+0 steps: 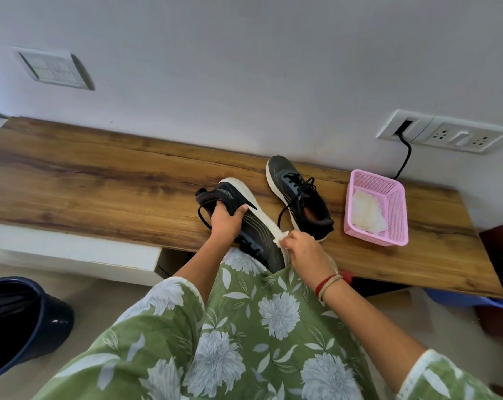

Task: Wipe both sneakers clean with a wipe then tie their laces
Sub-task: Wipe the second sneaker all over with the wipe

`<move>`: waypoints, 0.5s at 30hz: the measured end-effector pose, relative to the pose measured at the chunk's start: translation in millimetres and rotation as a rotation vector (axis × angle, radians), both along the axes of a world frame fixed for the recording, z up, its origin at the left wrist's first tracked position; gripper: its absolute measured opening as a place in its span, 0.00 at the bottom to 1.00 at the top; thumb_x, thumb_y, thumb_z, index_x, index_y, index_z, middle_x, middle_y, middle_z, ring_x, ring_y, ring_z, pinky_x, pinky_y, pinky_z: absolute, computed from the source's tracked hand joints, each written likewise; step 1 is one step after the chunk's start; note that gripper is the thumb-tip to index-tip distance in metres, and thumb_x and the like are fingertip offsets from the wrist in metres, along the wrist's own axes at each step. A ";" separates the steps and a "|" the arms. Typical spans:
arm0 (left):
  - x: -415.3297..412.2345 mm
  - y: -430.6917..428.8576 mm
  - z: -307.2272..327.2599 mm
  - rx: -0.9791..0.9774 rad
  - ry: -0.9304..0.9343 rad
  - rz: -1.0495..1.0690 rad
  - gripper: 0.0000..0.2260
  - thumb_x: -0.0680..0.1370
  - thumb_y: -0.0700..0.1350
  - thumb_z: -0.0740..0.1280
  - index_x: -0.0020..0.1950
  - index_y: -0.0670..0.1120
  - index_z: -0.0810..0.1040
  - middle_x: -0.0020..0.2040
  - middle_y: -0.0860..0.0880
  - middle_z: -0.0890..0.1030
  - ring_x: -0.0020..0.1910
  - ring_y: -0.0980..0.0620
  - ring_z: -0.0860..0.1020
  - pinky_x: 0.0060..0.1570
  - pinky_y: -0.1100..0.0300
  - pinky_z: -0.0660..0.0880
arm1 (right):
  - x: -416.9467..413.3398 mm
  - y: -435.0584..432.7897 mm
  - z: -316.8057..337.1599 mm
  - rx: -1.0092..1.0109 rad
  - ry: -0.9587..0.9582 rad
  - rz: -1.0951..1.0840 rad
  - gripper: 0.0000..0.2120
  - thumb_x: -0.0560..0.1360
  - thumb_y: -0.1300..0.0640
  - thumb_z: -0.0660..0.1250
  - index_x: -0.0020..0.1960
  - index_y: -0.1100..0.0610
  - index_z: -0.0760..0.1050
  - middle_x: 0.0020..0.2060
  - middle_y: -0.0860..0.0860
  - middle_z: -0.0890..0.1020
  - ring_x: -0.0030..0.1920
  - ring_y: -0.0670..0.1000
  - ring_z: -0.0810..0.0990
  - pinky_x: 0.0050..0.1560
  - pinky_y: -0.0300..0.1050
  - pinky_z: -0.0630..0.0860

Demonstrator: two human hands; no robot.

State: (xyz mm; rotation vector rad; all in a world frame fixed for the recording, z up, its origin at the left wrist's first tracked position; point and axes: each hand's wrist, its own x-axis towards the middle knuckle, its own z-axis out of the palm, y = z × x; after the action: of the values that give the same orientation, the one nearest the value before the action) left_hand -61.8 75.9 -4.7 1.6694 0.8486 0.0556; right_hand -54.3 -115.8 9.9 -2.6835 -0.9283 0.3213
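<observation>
Nearest the body, against the green flowered dress [244, 327], the toe of the held sneaker [253, 223] is tucked into the lap, so the cloth hides its tip. The hands are apart, each busy. The left hand [227, 223] grips the shoe's upper near the collar, thumb over the outer side. The right hand [300, 248], just to the right of it and a little closer to the body, pinches a crumpled wipe [280, 238] against the white sole [261, 209]. The step in hand looks like cleaning that sole edge. To do it well, the left hand should likely brace the shoe firmly while the right draws the wipe along the rim in long strokes. Refolding it to a fresh face as it soils would help, as would rolling the shoe to reach the hidden side. The shoe lies tipped on its side with the sole turned toward the right hand. Its long axis runs from the lap away and leftward, with the heel at the far end. Beyond the right hand, the second sneaker [299, 194] stands upright on the wooden counter [100, 180]. Its toe points away toward the wall, its heel is nearest the right hand, and its laces [299, 183] are loose and untied. Further right of that hand sits a pink basket [374, 242] holding spare wipes [367, 210].
</observation>
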 end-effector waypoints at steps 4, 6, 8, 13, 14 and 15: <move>-1.3 0.3 -0.3 -0.005 0.005 0.032 0.25 0.77 0.47 0.68 0.71 0.41 0.65 0.67 0.42 0.73 0.67 0.42 0.70 0.66 0.48 0.68 | 12.1 7.5 13.2 0.018 0.073 -0.129 0.15 0.76 0.67 0.59 0.57 0.57 0.79 0.52 0.53 0.78 0.53 0.53 0.77 0.57 0.45 0.73; -1.5 2.6 -2.7 -0.024 0.013 0.070 0.25 0.77 0.47 0.68 0.71 0.40 0.65 0.66 0.41 0.73 0.66 0.41 0.71 0.66 0.47 0.68 | 26.4 24.2 22.9 0.171 0.028 -0.208 0.13 0.77 0.66 0.59 0.56 0.58 0.79 0.51 0.53 0.78 0.50 0.52 0.77 0.56 0.46 0.74; -1.7 5.5 -4.2 -0.040 0.030 0.106 0.26 0.77 0.47 0.68 0.70 0.39 0.65 0.66 0.41 0.73 0.65 0.41 0.71 0.66 0.47 0.69 | 38.6 44.1 25.3 0.214 -0.001 -0.168 0.14 0.77 0.66 0.59 0.56 0.58 0.79 0.50 0.55 0.79 0.51 0.53 0.77 0.56 0.48 0.73; -1.4 11.4 -9.3 -0.039 0.066 0.146 0.25 0.77 0.47 0.69 0.68 0.37 0.67 0.64 0.39 0.74 0.64 0.41 0.72 0.64 0.48 0.70 | 41.0 58.1 1.7 0.010 0.020 0.089 0.15 0.76 0.66 0.58 0.57 0.58 0.79 0.51 0.57 0.79 0.53 0.59 0.75 0.55 0.52 0.72; -1.3 11.6 -10.6 -0.036 0.070 0.143 0.24 0.77 0.48 0.69 0.67 0.37 0.67 0.64 0.39 0.74 0.64 0.41 0.73 0.64 0.48 0.70 | 39.3 54.0 -1.6 0.017 -0.004 0.096 0.15 0.76 0.66 0.58 0.57 0.58 0.79 0.51 0.57 0.78 0.53 0.59 0.75 0.55 0.51 0.71; -0.6 11.8 -11.4 -0.030 0.071 0.138 0.24 0.77 0.48 0.69 0.66 0.37 0.68 0.64 0.39 0.74 0.64 0.41 0.73 0.64 0.49 0.70 | 37.8 49.7 -2.7 0.029 -0.031 0.101 0.15 0.77 0.66 0.58 0.58 0.58 0.78 0.51 0.56 0.78 0.54 0.58 0.74 0.55 0.50 0.71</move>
State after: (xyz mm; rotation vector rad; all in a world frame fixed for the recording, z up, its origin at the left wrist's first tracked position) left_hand -62.4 87.7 -16.1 1.5904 1.0132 0.0781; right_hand -16.4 -66.1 7.2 -2.6278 -1.0712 0.2858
